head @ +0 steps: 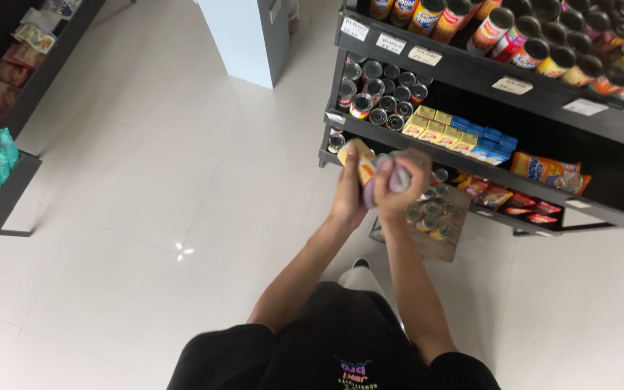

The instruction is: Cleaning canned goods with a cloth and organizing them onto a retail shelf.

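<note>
The left hand [348, 193] grips a yellow cylindrical tin can [359, 160] held above the white tiled floor [146, 180]; the right hand [401, 184] clutches a pale purple cloth [397, 178] pressed against the can, just before the black metal shelf rack [471, 162].

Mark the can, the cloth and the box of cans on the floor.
can [359, 160], head view, on its yellow side.
cloth [397, 178], head view, on its purple fold.
box [443, 249], head view, on its near cardboard wall.

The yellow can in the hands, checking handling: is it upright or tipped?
Tipped: the yellow can leans in the left hand, while the right hand presses a purple cloth on it.
</note>
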